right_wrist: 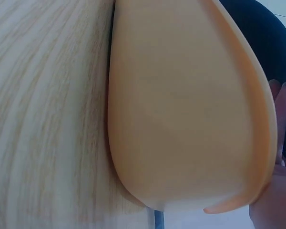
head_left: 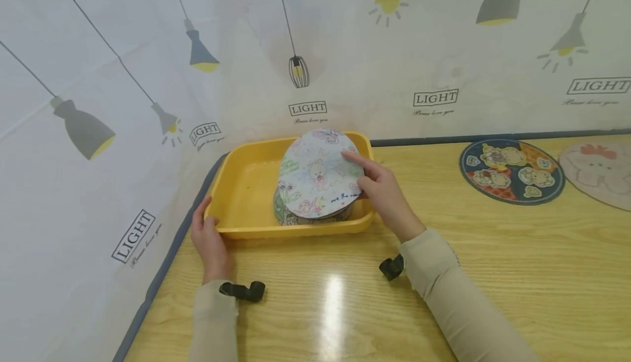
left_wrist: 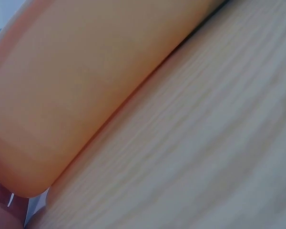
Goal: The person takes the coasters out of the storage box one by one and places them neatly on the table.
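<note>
A yellow plastic tray [head_left: 246,187] sits on the table against the wall. My left hand [head_left: 209,241] grips its front left corner, thumb over the rim and fingers along the outer side. My right hand [head_left: 386,192] holds a round white mat [head_left: 322,173] by its right edge, index finger stretched over the printed top. This mat has a small bear and flowers drawn on it and is tilted over the tray's right half. Beneath it, another patterned mat [head_left: 282,211] shows at the edge. In the right wrist view, fingers [right_wrist: 282,102] lie against the mat's dark underside [right_wrist: 257,28].
To the right on the wooden table [head_left: 493,252] lie a dark blue round mat [head_left: 512,173] with cartoon bears and a pink round mat [head_left: 598,170], cut off by the frame. A white wall covering [head_left: 365,77] printed with lamps borders the table behind and at left.
</note>
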The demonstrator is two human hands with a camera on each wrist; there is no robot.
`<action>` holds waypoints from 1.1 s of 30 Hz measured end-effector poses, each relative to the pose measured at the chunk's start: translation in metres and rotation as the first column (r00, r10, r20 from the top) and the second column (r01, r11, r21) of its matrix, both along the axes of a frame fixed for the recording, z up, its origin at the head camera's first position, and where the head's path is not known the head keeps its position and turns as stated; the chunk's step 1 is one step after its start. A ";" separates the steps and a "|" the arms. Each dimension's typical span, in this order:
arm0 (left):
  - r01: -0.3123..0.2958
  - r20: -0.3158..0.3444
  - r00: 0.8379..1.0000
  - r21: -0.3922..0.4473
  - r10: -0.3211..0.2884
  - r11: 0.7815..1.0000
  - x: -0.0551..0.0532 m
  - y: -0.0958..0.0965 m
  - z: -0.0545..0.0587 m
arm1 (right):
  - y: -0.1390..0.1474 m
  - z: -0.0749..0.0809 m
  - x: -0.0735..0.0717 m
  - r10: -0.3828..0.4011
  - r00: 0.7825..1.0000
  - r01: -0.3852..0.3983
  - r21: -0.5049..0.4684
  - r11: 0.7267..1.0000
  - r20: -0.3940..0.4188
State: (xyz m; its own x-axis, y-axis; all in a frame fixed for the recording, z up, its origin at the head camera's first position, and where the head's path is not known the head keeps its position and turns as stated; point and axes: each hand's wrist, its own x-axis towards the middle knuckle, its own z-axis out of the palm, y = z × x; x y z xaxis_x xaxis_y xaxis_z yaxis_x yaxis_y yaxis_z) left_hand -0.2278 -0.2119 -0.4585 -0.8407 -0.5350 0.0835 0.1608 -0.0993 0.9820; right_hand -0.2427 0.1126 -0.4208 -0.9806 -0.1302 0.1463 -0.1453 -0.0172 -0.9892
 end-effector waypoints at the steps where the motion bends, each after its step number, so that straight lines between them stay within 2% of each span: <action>1: 0.001 0.000 1.000 0.003 -0.001 1.000 0.000 0.000 0.000 | 0.000 0.000 0.000 0.003 1.000 -0.003 -0.007 1.000 0.003; 7: 0.000 0.006 1.000 0.012 0.000 1.000 -0.004 -0.005 -0.008 | 0.004 0.003 0.000 0.025 0.999 -0.025 -0.024 0.999 0.027; 14: -0.003 0.016 1.000 0.023 0.002 1.000 -0.008 -0.009 -0.018 | 0.017 0.002 -0.001 -0.051 0.997 0.051 0.005 0.999 0.050; 24: -0.017 0.002 1.000 0.031 0.017 0.999 -0.007 -0.010 -0.016 | 0.034 -0.008 -0.007 -0.103 0.990 0.109 -0.061 0.992 0.091; 33: -0.003 0.014 1.000 0.017 0.003 1.000 -0.009 -0.007 -0.015 | 0.058 -0.004 -0.006 -0.155 0.984 0.167 -0.154 0.974 0.090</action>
